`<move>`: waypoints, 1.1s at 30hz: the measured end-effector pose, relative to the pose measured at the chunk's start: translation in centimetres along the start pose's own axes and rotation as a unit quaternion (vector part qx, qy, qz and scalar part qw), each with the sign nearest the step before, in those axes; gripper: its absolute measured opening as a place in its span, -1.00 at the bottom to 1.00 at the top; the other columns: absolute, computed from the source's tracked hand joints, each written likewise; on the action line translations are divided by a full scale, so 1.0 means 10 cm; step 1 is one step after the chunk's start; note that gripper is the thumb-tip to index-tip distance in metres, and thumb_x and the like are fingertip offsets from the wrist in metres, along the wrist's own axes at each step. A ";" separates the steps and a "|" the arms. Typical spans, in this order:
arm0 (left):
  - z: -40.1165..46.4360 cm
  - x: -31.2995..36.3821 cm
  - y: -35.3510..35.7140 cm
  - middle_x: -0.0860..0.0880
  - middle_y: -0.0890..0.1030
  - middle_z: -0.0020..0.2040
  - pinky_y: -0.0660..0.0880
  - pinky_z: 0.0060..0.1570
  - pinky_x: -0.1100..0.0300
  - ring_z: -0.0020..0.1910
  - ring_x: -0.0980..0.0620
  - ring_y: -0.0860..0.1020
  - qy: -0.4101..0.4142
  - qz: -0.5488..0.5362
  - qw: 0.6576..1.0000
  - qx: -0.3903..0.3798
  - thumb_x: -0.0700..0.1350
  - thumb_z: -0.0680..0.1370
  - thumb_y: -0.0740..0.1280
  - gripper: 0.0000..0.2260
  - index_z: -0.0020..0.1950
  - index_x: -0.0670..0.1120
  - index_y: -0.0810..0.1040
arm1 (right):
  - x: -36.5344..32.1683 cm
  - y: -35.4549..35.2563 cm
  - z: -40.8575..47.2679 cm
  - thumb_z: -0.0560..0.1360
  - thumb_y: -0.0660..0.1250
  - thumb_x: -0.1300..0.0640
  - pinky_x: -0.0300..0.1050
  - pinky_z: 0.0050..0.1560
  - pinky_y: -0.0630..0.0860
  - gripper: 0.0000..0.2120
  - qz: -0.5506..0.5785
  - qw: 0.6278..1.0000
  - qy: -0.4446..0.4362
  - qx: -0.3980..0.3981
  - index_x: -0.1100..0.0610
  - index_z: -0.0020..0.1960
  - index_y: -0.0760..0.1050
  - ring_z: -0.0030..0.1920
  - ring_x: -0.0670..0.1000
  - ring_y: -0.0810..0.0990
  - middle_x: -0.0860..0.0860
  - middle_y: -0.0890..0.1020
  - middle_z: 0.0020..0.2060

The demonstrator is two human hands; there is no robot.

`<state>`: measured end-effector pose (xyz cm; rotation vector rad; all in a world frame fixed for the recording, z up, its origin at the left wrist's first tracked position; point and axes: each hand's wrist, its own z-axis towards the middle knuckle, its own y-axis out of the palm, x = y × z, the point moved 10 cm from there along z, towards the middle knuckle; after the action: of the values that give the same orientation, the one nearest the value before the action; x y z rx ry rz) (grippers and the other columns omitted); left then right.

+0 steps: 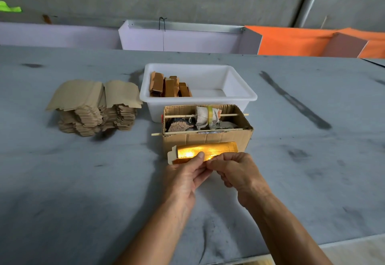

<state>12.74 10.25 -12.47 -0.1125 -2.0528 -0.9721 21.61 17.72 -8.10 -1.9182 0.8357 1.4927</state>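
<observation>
A shiny gold card blank (210,150) with a pale tab at its left end lies low over the grey table, just in front of a cardboard box (208,137). My left hand (185,177) pinches its near edge, thumb on top. My right hand (237,173) pinches the same edge just to the right, fingers curled. The two hands touch at the middle of the blank.
The cardboard box holds a cloth-wrapped roller (207,115) on a wooden stick and rags. Behind it stands a white plastic tub (239,92) with folded brown pieces (168,86). A stack of flat brown card blanks (93,106) sits at the left. The table edge runs at the lower right.
</observation>
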 end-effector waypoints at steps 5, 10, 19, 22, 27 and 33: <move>-0.01 0.00 -0.01 -0.14 0.68 -0.30 0.62 -0.33 0.14 -0.33 -0.04 0.67 0.003 0.006 1.000 0.005 -0.36 0.44 0.37 -0.93 -0.15 -0.22 0.58 | -0.01 0.00 0.01 0.40 0.37 0.39 -0.45 -0.60 0.24 -0.83 -0.016 1.000 0.002 0.000 0.29 -0.36 0.50 -0.65 -0.22 0.33 -0.12 0.40 -0.67; 0.00 -0.01 -0.04 -0.16 0.67 -0.30 0.61 -0.37 0.16 -0.32 -0.06 0.67 0.000 0.011 1.000 0.019 -0.35 0.40 0.41 -0.92 -0.14 -0.25 0.58 | 0.01 -0.01 0.02 0.40 0.37 0.35 -0.45 -0.59 0.24 -0.86 -0.044 0.999 0.012 0.005 0.29 -0.34 0.52 -0.64 -0.23 0.33 -0.11 0.40 -0.66; 0.01 0.01 -0.06 -0.14 0.67 -0.31 0.61 -0.37 0.15 -0.35 -0.04 0.66 0.011 0.015 0.999 0.045 -0.36 0.36 0.44 -0.86 -0.12 -0.23 0.59 | 0.00 0.00 0.05 0.38 0.39 0.34 -0.43 -0.63 0.23 -0.68 -0.075 0.997 0.029 0.013 0.13 -0.51 0.48 -0.67 -0.23 0.34 -0.12 0.42 -0.68; 0.01 0.01 -0.08 -0.12 0.66 -0.34 0.60 -0.40 0.16 -0.37 -0.02 0.65 0.018 0.016 0.998 0.062 -0.37 0.38 0.44 -0.87 -0.14 -0.22 0.57 | -0.02 0.01 0.05 0.37 0.39 0.36 -0.43 -0.64 0.23 -0.60 -0.070 0.997 0.027 0.012 0.09 -0.59 0.46 -0.68 -0.22 0.34 -0.12 0.41 -0.69; -0.01 0.03 -0.09 -0.10 0.65 -0.41 0.58 -0.45 0.20 -0.43 0.01 0.64 0.026 0.012 0.996 0.080 -0.38 0.42 0.41 -0.92 -0.16 -0.23 0.56 | -0.02 0.03 0.05 0.36 0.41 0.32 -0.42 -0.63 0.22 -0.64 -0.083 0.996 0.025 0.012 0.11 -0.56 0.45 -0.67 -0.21 0.32 -0.11 0.39 -0.68; -0.05 0.10 -0.11 -0.18 0.65 -0.25 0.58 -0.42 0.21 -0.36 -0.03 0.65 0.066 0.021 0.992 0.105 -0.38 0.44 0.39 -0.92 -0.15 -0.23 0.59 | -0.01 0.03 0.05 0.38 0.42 0.28 -0.40 -0.62 0.22 -0.80 -0.073 0.997 0.011 0.025 0.24 -0.41 0.54 -0.65 -0.20 0.31 -0.11 0.40 -0.66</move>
<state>11.95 8.95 -12.20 0.0208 -2.0079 -0.7140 21.03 17.89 -8.15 -1.9193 0.7198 1.3545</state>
